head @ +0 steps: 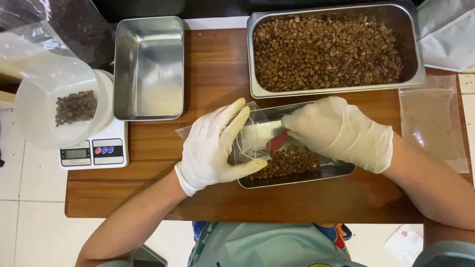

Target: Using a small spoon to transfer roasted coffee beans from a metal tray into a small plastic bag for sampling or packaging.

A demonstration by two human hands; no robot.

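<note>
Scoop [277, 142] sits in right hand [341, 132], beside left-held pouch [252, 136].

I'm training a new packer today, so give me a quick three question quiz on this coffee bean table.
1. True or false: the small metal tray beside the scale is full of beans.
2. What does the left hand hold? A) clear plastic bag B) spoon C) lid
3. What red thing is the right hand gripping over the tray of beans?

Key: 1 false, it is empty. 2 A, the clear plastic bag. 3 a red scoop, mostly hidden.
</note>
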